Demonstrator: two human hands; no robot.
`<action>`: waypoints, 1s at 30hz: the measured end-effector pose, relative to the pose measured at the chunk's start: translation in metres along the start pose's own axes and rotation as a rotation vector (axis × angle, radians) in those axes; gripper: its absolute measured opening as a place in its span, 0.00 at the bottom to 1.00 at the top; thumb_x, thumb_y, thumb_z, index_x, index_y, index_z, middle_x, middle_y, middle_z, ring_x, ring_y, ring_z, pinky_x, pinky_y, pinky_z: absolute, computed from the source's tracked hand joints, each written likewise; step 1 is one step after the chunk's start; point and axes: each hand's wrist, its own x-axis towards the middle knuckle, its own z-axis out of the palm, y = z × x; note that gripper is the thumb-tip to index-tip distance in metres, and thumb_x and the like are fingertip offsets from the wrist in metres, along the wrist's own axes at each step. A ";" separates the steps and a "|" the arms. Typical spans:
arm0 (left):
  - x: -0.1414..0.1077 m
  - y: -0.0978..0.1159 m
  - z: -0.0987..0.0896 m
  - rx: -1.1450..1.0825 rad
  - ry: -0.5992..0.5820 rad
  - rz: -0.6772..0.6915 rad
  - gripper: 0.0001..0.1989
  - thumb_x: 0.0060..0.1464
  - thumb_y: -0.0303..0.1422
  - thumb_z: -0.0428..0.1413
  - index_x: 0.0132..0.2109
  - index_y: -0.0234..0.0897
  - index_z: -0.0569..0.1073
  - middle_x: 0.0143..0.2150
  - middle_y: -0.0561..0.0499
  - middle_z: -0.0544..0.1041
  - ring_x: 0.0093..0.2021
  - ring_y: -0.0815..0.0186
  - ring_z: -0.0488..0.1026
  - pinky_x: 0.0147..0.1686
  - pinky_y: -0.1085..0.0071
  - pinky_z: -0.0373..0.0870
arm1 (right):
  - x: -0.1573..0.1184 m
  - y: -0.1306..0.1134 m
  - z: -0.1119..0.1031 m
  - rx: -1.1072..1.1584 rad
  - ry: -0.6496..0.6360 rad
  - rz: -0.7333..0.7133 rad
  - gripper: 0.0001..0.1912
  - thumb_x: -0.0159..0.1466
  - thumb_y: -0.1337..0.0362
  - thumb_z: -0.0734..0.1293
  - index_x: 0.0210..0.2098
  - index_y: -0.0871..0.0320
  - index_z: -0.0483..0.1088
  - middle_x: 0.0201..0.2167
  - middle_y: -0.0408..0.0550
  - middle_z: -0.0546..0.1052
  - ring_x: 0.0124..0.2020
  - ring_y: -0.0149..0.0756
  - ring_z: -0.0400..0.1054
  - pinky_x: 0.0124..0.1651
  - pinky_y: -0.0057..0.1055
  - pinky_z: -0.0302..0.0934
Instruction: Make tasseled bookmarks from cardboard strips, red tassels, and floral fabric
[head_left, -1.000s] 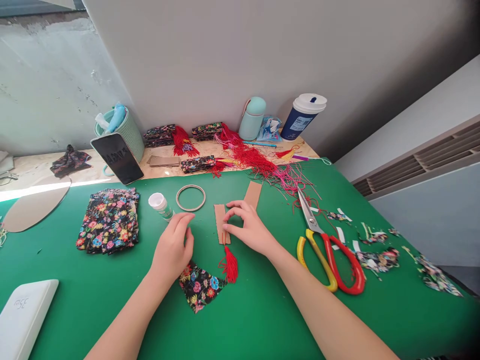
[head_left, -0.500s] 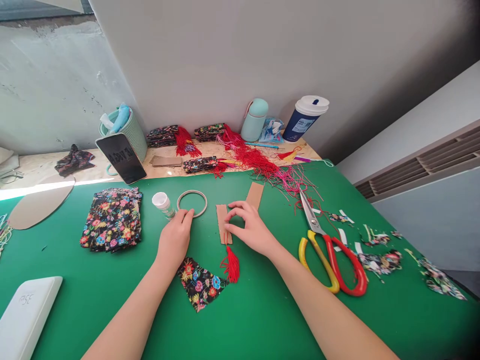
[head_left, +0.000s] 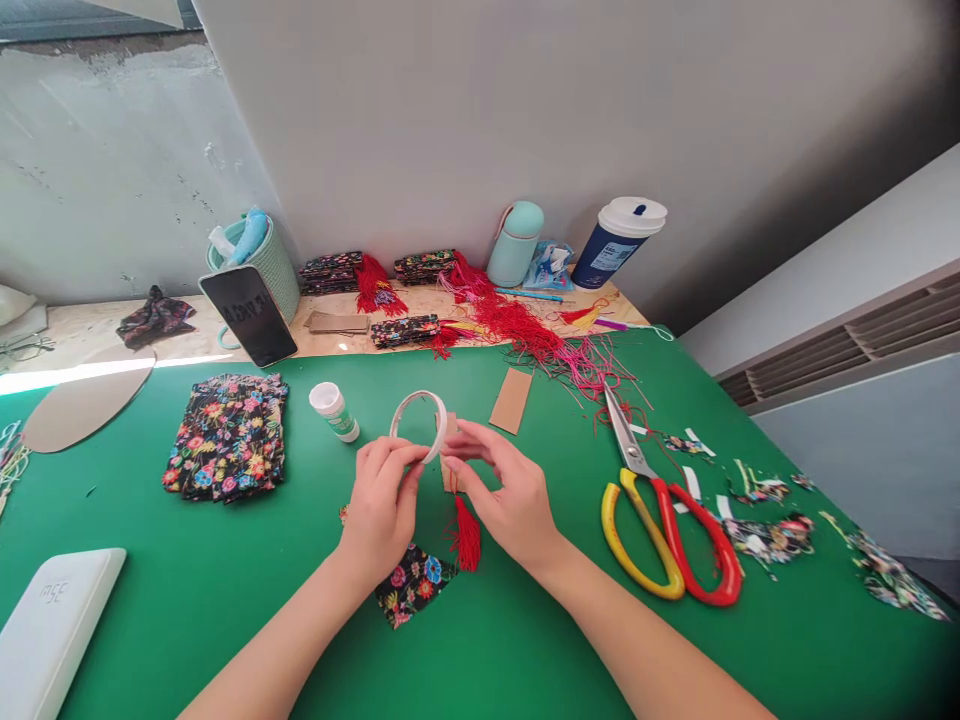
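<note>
My left hand (head_left: 388, 505) is closed on a narrow white roll of tape (head_left: 420, 395), pinching its lower edge and holding it tilted above the table. Close to the roll's right side is my right hand (head_left: 514, 490), thumb and fingers apart; whether a fingertip touches the tape I cannot tell. Behind the hands, partly covered, lies a brown cardboard strip (head_left: 451, 478) with a red tassel (head_left: 466, 535) at its lower end. A black floral fabric piece (head_left: 416, 585) shows partly under my left hand.
Large scissors (head_left: 637, 480) with yellow and red handles lie at right, near fabric scraps (head_left: 769, 530). A glue bottle (head_left: 334, 410), a floral fabric stack (head_left: 225, 435) and a white power bank (head_left: 64, 625) are at left. Another cardboard strip (head_left: 511, 400) lies behind. A phone (head_left: 251, 315) leans farther back.
My left hand has lifted the roll of tape off the table and brought it right, over the cardboard strip. My right hand has left the strip and turned toward the roll.
</note>
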 end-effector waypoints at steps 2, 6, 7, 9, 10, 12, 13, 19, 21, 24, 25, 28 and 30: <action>-0.003 0.003 0.001 -0.050 -0.048 -0.001 0.09 0.60 0.23 0.47 0.46 0.37 0.67 0.39 0.49 0.71 0.42 0.66 0.67 0.42 0.69 0.63 | -0.003 -0.002 0.001 0.054 -0.016 0.007 0.20 0.63 0.70 0.64 0.54 0.52 0.63 0.42 0.48 0.76 0.38 0.34 0.75 0.43 0.33 0.72; -0.005 0.004 0.002 -0.089 -0.119 0.018 0.11 0.61 0.22 0.47 0.48 0.38 0.66 0.41 0.50 0.73 0.42 0.69 0.69 0.42 0.70 0.59 | -0.002 -0.002 -0.001 -0.031 0.030 -0.097 0.19 0.62 0.73 0.65 0.51 0.51 0.68 0.39 0.47 0.77 0.37 0.33 0.75 0.42 0.31 0.72; -0.005 0.003 0.003 -0.102 -0.129 0.012 0.12 0.61 0.22 0.46 0.48 0.38 0.66 0.41 0.51 0.74 0.41 0.70 0.70 0.41 0.70 0.59 | -0.001 -0.002 -0.002 -0.052 0.052 -0.122 0.17 0.61 0.73 0.65 0.48 0.51 0.70 0.39 0.46 0.78 0.37 0.34 0.75 0.42 0.31 0.72; -0.006 0.003 0.003 -0.124 -0.141 0.001 0.12 0.61 0.23 0.47 0.49 0.39 0.66 0.41 0.52 0.75 0.40 0.70 0.71 0.40 0.70 0.59 | 0.000 -0.002 -0.002 -0.062 0.084 -0.138 0.14 0.60 0.74 0.66 0.43 0.52 0.72 0.38 0.46 0.78 0.37 0.35 0.74 0.42 0.32 0.72; -0.006 0.003 0.003 -0.130 -0.145 -0.003 0.11 0.61 0.24 0.47 0.49 0.40 0.66 0.41 0.52 0.76 0.39 0.70 0.71 0.40 0.70 0.59 | 0.000 -0.001 -0.003 -0.052 0.089 -0.131 0.13 0.60 0.74 0.66 0.41 0.52 0.72 0.37 0.46 0.78 0.38 0.35 0.74 0.42 0.32 0.72; -0.006 0.003 0.003 -0.134 -0.148 -0.006 0.11 0.61 0.24 0.47 0.49 0.40 0.67 0.41 0.52 0.77 0.39 0.69 0.72 0.40 0.70 0.59 | 0.000 -0.001 -0.003 -0.013 0.082 -0.095 0.11 0.60 0.73 0.67 0.40 0.53 0.72 0.37 0.46 0.78 0.37 0.34 0.74 0.40 0.31 0.73; -0.006 0.003 0.002 -0.136 -0.150 -0.007 0.11 0.62 0.25 0.46 0.49 0.40 0.67 0.42 0.51 0.77 0.39 0.69 0.72 0.40 0.69 0.59 | -0.001 -0.001 -0.003 0.013 0.071 -0.071 0.11 0.59 0.73 0.67 0.40 0.53 0.72 0.37 0.46 0.78 0.37 0.34 0.74 0.39 0.30 0.73; -0.006 0.001 0.001 -0.113 -0.144 -0.013 0.10 0.62 0.26 0.46 0.48 0.40 0.67 0.41 0.51 0.77 0.39 0.68 0.72 0.39 0.69 0.59 | -0.003 -0.001 -0.004 0.078 0.012 0.025 0.07 0.61 0.72 0.65 0.36 0.54 0.69 0.36 0.46 0.77 0.36 0.33 0.74 0.39 0.29 0.73; -0.006 0.001 0.001 -0.085 -0.143 -0.010 0.10 0.62 0.26 0.46 0.48 0.39 0.67 0.40 0.51 0.77 0.38 0.68 0.72 0.39 0.69 0.59 | -0.003 -0.001 -0.004 0.058 -0.002 0.025 0.06 0.62 0.72 0.64 0.35 0.54 0.68 0.36 0.46 0.78 0.36 0.33 0.74 0.39 0.30 0.73; -0.006 0.000 0.001 -0.043 -0.140 -0.012 0.09 0.61 0.26 0.46 0.46 0.38 0.68 0.37 0.51 0.77 0.37 0.67 0.72 0.38 0.68 0.58 | -0.001 -0.002 -0.004 0.001 -0.018 0.006 0.06 0.63 0.71 0.62 0.35 0.54 0.67 0.35 0.46 0.78 0.35 0.33 0.74 0.39 0.30 0.72; -0.005 0.000 0.000 -0.026 -0.136 -0.013 0.09 0.61 0.26 0.46 0.44 0.37 0.69 0.37 0.50 0.77 0.36 0.67 0.72 0.37 0.68 0.58 | -0.001 -0.002 -0.005 -0.032 -0.023 -0.006 0.06 0.64 0.71 0.62 0.34 0.54 0.66 0.35 0.46 0.77 0.35 0.33 0.74 0.39 0.31 0.71; -0.004 0.001 -0.001 0.025 -0.115 -0.038 0.10 0.61 0.26 0.45 0.41 0.37 0.71 0.35 0.50 0.77 0.36 0.66 0.72 0.37 0.66 0.58 | 0.001 -0.004 -0.005 -0.125 -0.028 -0.042 0.06 0.64 0.71 0.61 0.34 0.55 0.66 0.35 0.47 0.76 0.37 0.35 0.73 0.40 0.32 0.69; -0.004 0.000 -0.002 0.045 -0.100 -0.064 0.11 0.61 0.25 0.44 0.41 0.36 0.71 0.35 0.49 0.77 0.36 0.66 0.72 0.38 0.66 0.58 | 0.001 -0.005 -0.004 -0.154 -0.035 -0.068 0.06 0.64 0.72 0.61 0.34 0.55 0.65 0.32 0.46 0.75 0.34 0.34 0.72 0.38 0.32 0.68</action>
